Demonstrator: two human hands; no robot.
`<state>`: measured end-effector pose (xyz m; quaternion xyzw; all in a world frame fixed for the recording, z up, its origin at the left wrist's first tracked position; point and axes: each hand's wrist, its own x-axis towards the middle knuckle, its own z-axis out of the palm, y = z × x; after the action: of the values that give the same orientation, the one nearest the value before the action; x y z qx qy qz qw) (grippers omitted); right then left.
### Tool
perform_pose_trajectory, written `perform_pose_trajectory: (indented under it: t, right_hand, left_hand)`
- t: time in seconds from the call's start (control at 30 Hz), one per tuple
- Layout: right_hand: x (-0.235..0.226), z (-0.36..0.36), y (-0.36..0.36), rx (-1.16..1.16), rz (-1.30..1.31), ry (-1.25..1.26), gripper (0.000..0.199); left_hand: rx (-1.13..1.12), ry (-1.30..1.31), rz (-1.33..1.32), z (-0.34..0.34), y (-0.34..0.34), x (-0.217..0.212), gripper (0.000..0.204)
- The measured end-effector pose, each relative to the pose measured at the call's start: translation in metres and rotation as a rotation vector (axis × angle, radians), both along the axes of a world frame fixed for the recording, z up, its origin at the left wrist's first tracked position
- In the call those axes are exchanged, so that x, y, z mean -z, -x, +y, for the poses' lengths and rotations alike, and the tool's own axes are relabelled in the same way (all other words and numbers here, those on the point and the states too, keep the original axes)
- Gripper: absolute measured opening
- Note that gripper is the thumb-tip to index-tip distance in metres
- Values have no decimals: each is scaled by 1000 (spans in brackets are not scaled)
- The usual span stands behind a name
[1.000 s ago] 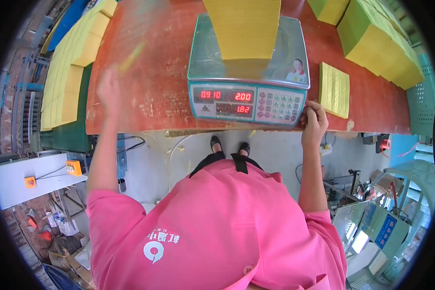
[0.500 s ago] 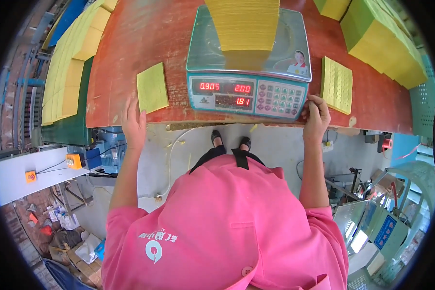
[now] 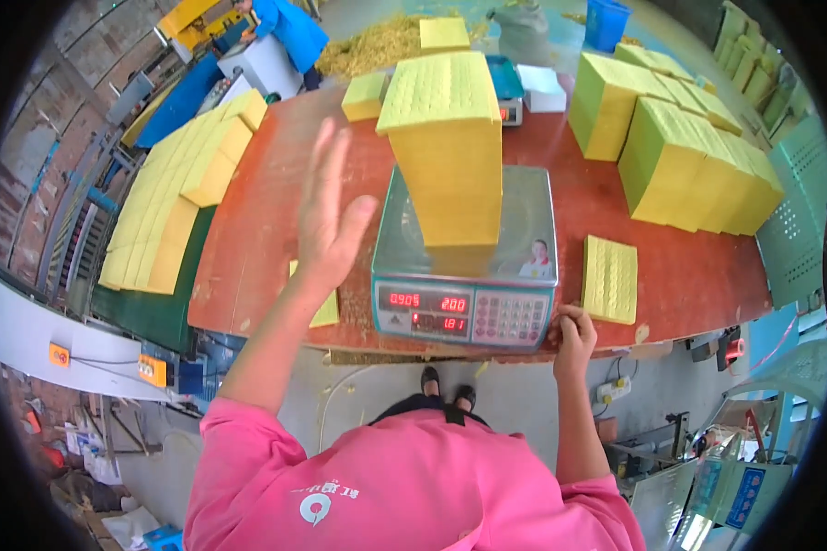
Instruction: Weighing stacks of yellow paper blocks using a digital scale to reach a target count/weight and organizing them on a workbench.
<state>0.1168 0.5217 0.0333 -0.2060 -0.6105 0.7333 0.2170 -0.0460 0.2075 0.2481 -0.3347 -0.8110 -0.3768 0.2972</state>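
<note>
A tall stack of yellow sheets (image 3: 450, 156) stands on the pan of a grey digital scale (image 3: 469, 275) with red digits. My left hand (image 3: 329, 207) is raised above the red-brown table (image 3: 276, 184), palm flat, fingers apart, empty, just left of the stack. Under it a small yellow pile (image 3: 326, 308) lies on the table, partly hidden by my forearm. My right hand (image 3: 574, 331) rests on the table edge at the scale's front right corner, fingers curled. Another small yellow pile (image 3: 611, 278) lies right of the scale.
Big yellow-green stacks (image 3: 680, 151) fill the table's right back. Rows of yellow sheets (image 3: 170, 197) lie on a green surface at left. A second small scale (image 3: 510, 87) and a yellow block (image 3: 365, 95) sit at the back. A person in blue (image 3: 289, 28) works far behind.
My left hand let go of the small yellow pile on the table and rose up toward the tall stack. My head tilted up, showing more of the table. My right hand stayed put.
</note>
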Motion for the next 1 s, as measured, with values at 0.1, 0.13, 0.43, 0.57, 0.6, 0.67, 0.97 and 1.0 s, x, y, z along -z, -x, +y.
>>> perform_pose_trajectory:
  t: [0.1, 0.13, 0.43, 0.57, 0.6, 0.67, 0.97, 1.0]
  right_hand:
    - [0, -5, -1, -2, 37, 26, 15]
    - [1, -5, 0, 6, 42, 37, 15]
    - [-7, -12, 8, 81, 41, 28, 14]
    - [-2, -13, 8, 99, 72, 27, 14]
    - [-2, -14, 8, 104, 85, 25, 15]
    - [-1, -14, 8, 110, 100, 25, 15]
    - [-1, -16, 9, 113, 87, 16, 15]
    - [0, -16, 8, 114, 74, 10, 15]
  left_hand:
    - [77, 70, 114, 27, 22, -30, 59]
    - [64, 124, 159, 35, 31, -36, 59]
    - [184, 85, 73, 53, 84, -30, 39]
    - [174, 128, 47, 58, 86, -32, 37]
    - [177, 124, 53, 58, 88, -32, 35]
    - [180, 122, 61, 59, 88, -32, 33]
    - [250, 37, 38, 68, 92, -27, 32]
    - [248, 31, 74, 69, 93, -26, 31]
